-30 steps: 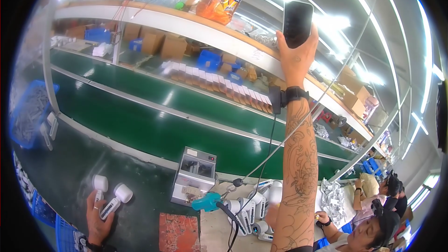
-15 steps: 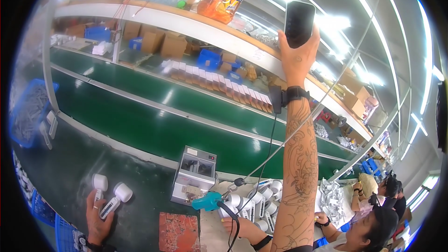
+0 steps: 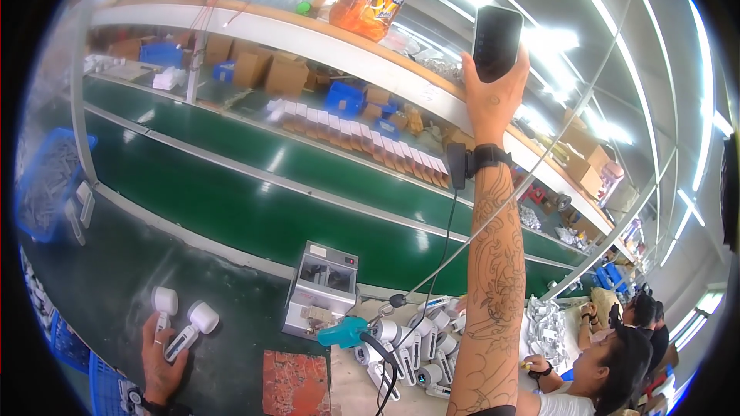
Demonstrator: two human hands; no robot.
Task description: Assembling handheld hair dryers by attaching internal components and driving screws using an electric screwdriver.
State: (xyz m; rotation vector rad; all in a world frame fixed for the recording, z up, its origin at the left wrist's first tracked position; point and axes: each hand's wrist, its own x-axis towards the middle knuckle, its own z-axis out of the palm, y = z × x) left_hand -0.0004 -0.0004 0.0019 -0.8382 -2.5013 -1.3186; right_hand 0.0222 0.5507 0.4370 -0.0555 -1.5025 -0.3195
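My right arm reaches up over the bench, and my right hand (image 3: 496, 102) is wrapped round a dark smartphone (image 3: 496, 45) held upright near the upper shelf. At the lower left, my left hand (image 3: 160, 366) rests low over the dark green bench, its fingers round the handle of a white handheld device with a round head (image 3: 164, 300). Close beside its thumb lies a second white device of the same shape (image 3: 202, 317), tilted to the right. The fingers partly cover the first device's handle.
A small grey metal machine (image 3: 318, 293) stands mid-bench, with a teal corded tool (image 3: 344, 332) hanging beside it. Several white devices (image 3: 420, 343) are piled there, near a red worn mat (image 3: 295, 383). A co-worker (image 3: 609, 370) sits at right. Behind runs a green conveyor (image 3: 254, 204).
The co-worker's arm has drawn back to the right from the white devices, so more of the pile shows. My two hands have hardly moved.
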